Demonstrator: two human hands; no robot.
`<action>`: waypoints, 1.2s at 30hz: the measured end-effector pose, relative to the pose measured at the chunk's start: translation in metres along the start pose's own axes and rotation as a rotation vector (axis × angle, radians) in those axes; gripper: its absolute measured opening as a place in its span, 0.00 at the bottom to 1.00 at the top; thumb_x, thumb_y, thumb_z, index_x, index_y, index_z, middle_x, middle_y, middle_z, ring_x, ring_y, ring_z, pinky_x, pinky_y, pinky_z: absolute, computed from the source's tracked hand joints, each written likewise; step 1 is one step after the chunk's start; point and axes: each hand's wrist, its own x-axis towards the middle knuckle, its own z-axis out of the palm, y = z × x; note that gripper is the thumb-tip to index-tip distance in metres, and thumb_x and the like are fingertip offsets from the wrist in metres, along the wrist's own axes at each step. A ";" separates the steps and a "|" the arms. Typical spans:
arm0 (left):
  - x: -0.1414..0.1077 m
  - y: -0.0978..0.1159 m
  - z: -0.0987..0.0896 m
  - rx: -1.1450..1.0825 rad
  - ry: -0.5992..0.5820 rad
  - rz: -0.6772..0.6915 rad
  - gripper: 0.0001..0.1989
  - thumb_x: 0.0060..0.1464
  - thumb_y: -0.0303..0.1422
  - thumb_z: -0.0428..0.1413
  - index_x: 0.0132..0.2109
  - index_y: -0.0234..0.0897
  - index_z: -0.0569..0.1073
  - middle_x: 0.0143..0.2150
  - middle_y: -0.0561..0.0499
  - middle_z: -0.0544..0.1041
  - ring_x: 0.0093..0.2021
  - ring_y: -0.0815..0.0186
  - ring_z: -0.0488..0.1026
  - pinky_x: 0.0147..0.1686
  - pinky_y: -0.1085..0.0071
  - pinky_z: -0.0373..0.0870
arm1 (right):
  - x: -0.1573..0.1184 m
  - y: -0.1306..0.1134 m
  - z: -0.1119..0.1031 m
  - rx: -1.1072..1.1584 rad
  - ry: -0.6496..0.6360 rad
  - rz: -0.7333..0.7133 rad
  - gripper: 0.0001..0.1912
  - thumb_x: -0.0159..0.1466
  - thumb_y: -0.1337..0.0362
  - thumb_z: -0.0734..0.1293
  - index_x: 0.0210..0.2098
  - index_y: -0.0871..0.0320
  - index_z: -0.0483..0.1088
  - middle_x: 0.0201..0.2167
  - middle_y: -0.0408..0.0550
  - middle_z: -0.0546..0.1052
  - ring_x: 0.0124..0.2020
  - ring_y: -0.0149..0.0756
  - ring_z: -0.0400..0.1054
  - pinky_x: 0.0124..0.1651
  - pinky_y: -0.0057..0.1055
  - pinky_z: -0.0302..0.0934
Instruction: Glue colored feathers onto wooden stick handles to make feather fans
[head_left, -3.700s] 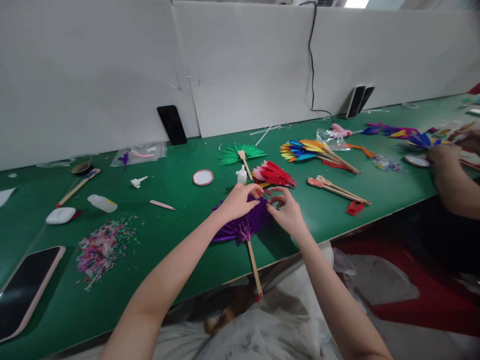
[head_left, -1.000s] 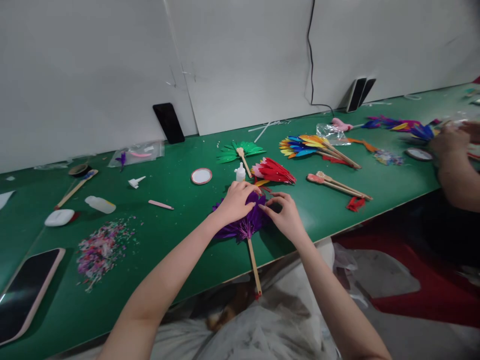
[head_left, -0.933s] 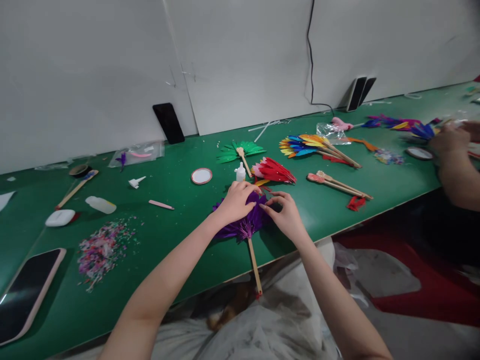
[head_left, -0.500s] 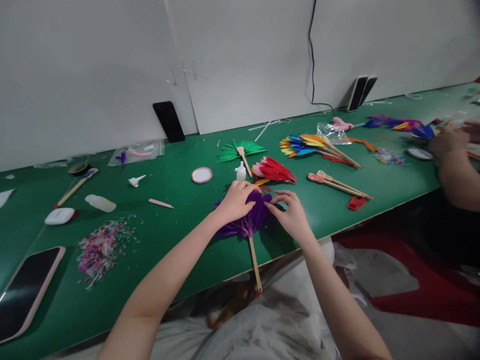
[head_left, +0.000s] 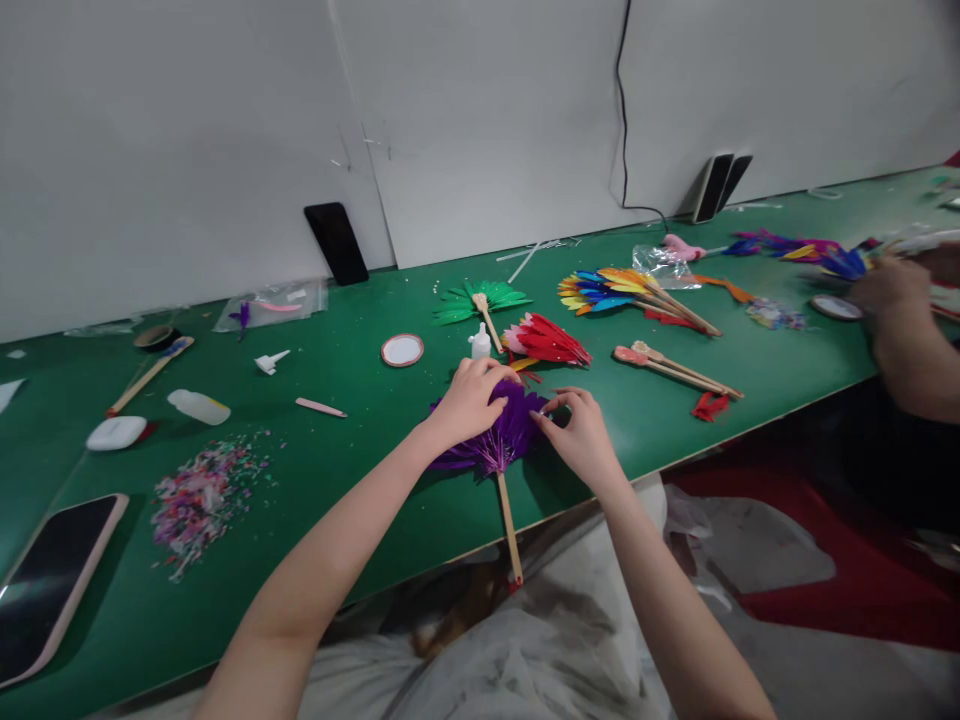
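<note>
A purple feather fan [head_left: 517, 425] with a wooden handle [head_left: 508, 525] lies before me, its handle reaching past the table's front edge. My left hand [head_left: 474, 400] lies over the fan's upper left part, fingers curled onto the feathers and thumb on top. At the fan's right edge, my right hand [head_left: 577, 428] pinches a purple feather between thumb and forefinger. Just beyond my left fingertips stands a white glue bottle [head_left: 481, 343]. A red and pink feather bundle [head_left: 547, 342] and a green feather fan [head_left: 480, 300] lie behind the hands.
Multicoloured feather fans [head_left: 626, 295] and wooden handles [head_left: 675, 368] lie to the right. A co-worker's hand [head_left: 889, 290] is at far right. On the left are a heap of scraps [head_left: 206, 500], a phone [head_left: 56, 590], tweezers [head_left: 321, 407] and a round white lid [head_left: 403, 350].
My right hand has shifted very slightly at the fan's right edge, and its fingertips have turned a little. The left hand stays on the feathers.
</note>
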 end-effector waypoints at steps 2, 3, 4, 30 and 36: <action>0.000 0.004 -0.004 0.004 0.028 -0.011 0.14 0.52 0.25 0.52 0.47 0.40 0.70 0.46 0.48 0.67 0.49 0.59 0.60 0.53 0.60 0.58 | 0.000 0.000 0.001 0.004 0.004 0.004 0.10 0.53 0.60 0.69 0.27 0.55 0.63 0.40 0.54 0.70 0.46 0.50 0.64 0.49 0.51 0.57; -0.001 0.006 -0.007 0.004 0.043 -0.015 0.14 0.53 0.25 0.51 0.47 0.40 0.70 0.47 0.48 0.67 0.49 0.59 0.60 0.54 0.60 0.58 | -0.001 0.000 0.001 0.008 0.006 0.005 0.10 0.53 0.60 0.69 0.28 0.55 0.62 0.39 0.54 0.70 0.46 0.50 0.64 0.49 0.51 0.57; -0.002 0.008 -0.010 0.003 0.058 -0.017 0.14 0.53 0.25 0.51 0.47 0.41 0.70 0.47 0.48 0.67 0.50 0.59 0.60 0.54 0.60 0.58 | -0.001 0.000 0.001 0.013 0.009 0.005 0.11 0.53 0.59 0.68 0.30 0.55 0.62 0.39 0.54 0.71 0.46 0.50 0.64 0.48 0.51 0.58; -0.165 0.054 0.056 0.232 -0.228 0.277 0.37 0.55 0.49 0.48 0.66 0.44 0.45 0.68 0.52 0.47 0.67 0.57 0.45 0.60 0.56 0.55 | -0.043 -0.028 -0.010 -0.332 -0.596 -0.719 0.32 0.67 0.62 0.54 0.67 0.55 0.36 0.67 0.48 0.47 0.66 0.41 0.40 0.64 0.49 0.45; -0.172 0.053 0.070 0.292 -0.173 0.262 0.34 0.56 0.47 0.48 0.66 0.45 0.48 0.67 0.52 0.47 0.66 0.57 0.48 0.59 0.58 0.58 | -0.043 -0.031 -0.011 -0.337 -0.593 -0.715 0.32 0.67 0.59 0.54 0.67 0.56 0.36 0.66 0.48 0.48 0.66 0.42 0.41 0.64 0.50 0.46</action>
